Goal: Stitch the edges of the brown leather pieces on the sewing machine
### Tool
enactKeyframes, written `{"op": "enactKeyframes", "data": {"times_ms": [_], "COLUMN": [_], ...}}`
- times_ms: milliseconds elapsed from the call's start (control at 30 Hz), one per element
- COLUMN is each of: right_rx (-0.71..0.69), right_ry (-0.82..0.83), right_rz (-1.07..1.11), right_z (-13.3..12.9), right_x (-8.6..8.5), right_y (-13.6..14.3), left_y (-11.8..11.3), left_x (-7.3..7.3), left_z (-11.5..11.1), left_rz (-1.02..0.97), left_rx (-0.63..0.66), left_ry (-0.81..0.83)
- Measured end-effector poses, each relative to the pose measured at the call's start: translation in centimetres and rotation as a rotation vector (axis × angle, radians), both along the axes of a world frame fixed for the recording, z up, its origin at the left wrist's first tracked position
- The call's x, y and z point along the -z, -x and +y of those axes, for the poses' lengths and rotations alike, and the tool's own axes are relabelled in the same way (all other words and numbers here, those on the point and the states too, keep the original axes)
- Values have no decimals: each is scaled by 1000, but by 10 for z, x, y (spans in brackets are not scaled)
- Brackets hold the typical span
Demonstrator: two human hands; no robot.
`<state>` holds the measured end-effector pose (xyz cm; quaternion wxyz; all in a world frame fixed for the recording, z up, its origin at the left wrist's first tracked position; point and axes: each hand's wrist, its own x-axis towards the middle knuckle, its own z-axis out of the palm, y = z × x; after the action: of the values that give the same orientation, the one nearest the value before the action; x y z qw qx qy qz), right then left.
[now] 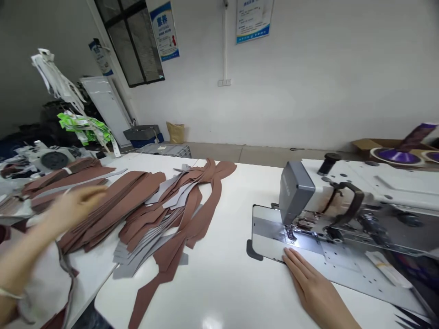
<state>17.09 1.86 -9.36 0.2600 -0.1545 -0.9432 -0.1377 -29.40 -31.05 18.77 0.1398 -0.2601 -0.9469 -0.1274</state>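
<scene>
My right hand lies flat, palm down, at the front edge of the sewing machine's bed plate, its fingers stretched out close together and nothing in them. Just beyond its fingertips is the lit presser foot and needle area of the sewing machine; no fabric shows under the foot. Over on the left, my left hand hovers above stacked brown fabric pieces. Motion blurs its fingers, so whether it holds anything cannot be made out. Brown and grey cut pieces lie loosely piled at the middle-left of the white table.
Thread cones stand behind the machine at right. Dark pointed blades show at the lower right corner. White and green strips hang at far left, above another machine. A grey crate stands behind the table.
</scene>
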Motion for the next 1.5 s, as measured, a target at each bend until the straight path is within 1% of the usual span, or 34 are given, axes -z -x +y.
{"op": "enactKeyframes", "data": {"times_ms": [33,67,100,133,167,200,233,267,300,333,400,500,567,600,667,767,833,867,900,933,967,1000,1033,1067,1100,1167,1200,1233,1267,1333,1400,1500], "right_rx": [7,16,27,38,47,53,57,58,55,50,33,10,-13,-42,-118,-193,-202,-201,-197,-190,-191,-208,-241,-276,-303,-293,-252,-201,-157,-103,-100,-119], "right_ry": [1,1,3,8,13,19,25,34,45,59,84,75,31,2,-50,-100,-104,-100,-92,-82,-76,-78,-88,-98,-104,-95,-73,-47,-26,-10,-27,-46], "right_rz": [-6,-15,-25,-38,-49,-56,-59,-58,-53,-44,-23,15,35,34,-2,-38,-12,26,68,103,127,126,105,79,64,66,73,77,76,67,50,56], "right_z": [-1,-1,-2,-3,-4,-4,-5,-5,-5,-5,-5,-5,-9,-12,-21,-33,-36,-36,-35,-32,-28,-23,-17,-12,-7,-1,0,0,-1,-2,-2,-1], "right_x": [0,-1,-2,-3,-4,-5,-5,-6,-6,-5,-4,-5,-10,-14,-26,-41,-41,-37,-32,-25,-18,-11,-4,2,7,15,18,22,25,30,33,34], "right_y": [0,0,0,0,1,1,1,2,2,3,2,0,-1,0,10,41,69,82,93,102,107,110,110,107,103,95,91,89,87,86,86,87], "left_y": [-19,-40,-61,-80,-95,-107,-115,-118,-117,-115,-104,-92,-94,-101,-125,-184,-219,-229,-233,-229,-216,-196,-170,-140,-106,-40,-11,15,37,69,88,103], "left_x": [23,49,76,103,127,147,164,175,183,188,189,180,171,167,163,165,169,169,168,163,156,146,134,121,110,93,89,88,90,98,108,117], "left_z": [27,56,86,115,141,163,181,194,203,209,212,209,207,205,200,184,173,169,166,163,161,158,154,148,141,124,115,105,95,78,66,60], "left_rz": [-86,-157,-197,-194,-174,-151,-124,-97,-73,-52,-24,-8,0,4,6,-19,-59,-82,-120,-162,-195,-213,-202,-147,-87,8,33,39,25,-27,-70,-104], "left_rx": [156,308,431,498,518,525,515,502,489,479,469,457,459,480,575,820,992,1075,1151,1168,1118,1016,817,631,498,262,167,102,58,40,71,116], "left_ry": [35,76,116,153,175,202,228,253,278,300,339,383,407,419,453,516,555,576,599,594,563,514,415,350,308,259,256,272,301,371,434,501]}}
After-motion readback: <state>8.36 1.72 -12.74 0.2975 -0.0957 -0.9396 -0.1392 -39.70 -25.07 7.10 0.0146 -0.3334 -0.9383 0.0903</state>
